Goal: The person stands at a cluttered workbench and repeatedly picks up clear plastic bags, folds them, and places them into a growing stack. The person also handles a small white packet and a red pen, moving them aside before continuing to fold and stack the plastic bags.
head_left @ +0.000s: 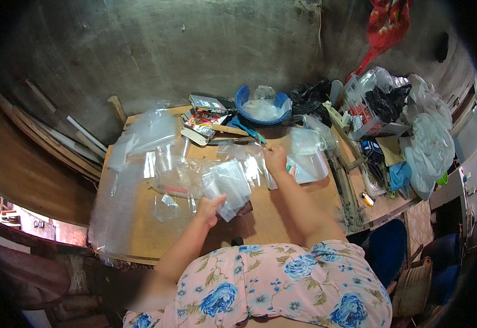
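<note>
On the wooden worktop (260, 221), clear plastic bags are lying in loose sheets and heaps, too overlapped to count; one large sheet (143, 134) is draping over the far left corner. One blue basket (263, 104) is sitting at the far edge, holding more clear plastic. One stack of small clear bags (228, 186) is resting near the middle, and the left hand (211, 209) is gripping its near edge, thumb on top. The right hand (275, 158) is reaching farther out, fingers curled and pinching something thin that is too small to make out, beside one flat bag (309, 161). One red-handled tool (173, 189) is showing blurrily through the plastic.
</note>
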Demonstrator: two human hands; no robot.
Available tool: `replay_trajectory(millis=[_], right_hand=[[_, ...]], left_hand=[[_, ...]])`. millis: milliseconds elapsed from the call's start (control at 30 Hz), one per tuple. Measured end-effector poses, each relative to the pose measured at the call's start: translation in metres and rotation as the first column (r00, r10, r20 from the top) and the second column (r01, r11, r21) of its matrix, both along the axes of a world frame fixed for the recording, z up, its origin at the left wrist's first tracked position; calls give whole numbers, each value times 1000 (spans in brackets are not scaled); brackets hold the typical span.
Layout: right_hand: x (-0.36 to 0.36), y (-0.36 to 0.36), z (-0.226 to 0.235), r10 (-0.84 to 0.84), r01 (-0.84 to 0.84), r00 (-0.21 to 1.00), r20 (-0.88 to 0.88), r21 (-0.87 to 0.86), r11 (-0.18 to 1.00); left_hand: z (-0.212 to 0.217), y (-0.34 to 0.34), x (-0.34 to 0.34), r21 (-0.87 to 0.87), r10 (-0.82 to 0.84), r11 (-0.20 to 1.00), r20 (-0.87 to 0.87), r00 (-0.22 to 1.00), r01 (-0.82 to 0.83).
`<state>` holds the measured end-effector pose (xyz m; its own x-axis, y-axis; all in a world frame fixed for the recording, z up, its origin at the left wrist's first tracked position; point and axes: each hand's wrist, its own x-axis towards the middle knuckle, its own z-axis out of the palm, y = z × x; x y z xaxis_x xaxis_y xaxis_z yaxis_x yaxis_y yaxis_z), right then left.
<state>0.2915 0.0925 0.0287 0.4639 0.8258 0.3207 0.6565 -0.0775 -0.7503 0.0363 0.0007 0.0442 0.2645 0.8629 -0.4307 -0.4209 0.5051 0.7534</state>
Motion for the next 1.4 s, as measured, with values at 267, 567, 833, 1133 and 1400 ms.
replay_trajectory(millis=[267,567,833,1133,1400], right_hand=[[-69,-62,86,438,-494,843,312,131,859],[-66,-48,44,461,-474,877,135,94,875],[-30,1,39,179,-179,984,14,20,984],[-33,4,44,38,-41,999,-26,-151,988],[-31,-4,16,192,-184,971,140,-69,981]], left_hand=[[5,2,4,52,58,997,-47,997,-56],[0,6,8,57,38,998,-54,998,-35],[-15,10,-9,79,49,996,-85,995,-43],[-4,3,-14,56,94,994,-22,995,-92],[-3,4,-2,35,64,997,-21,998,-64]])
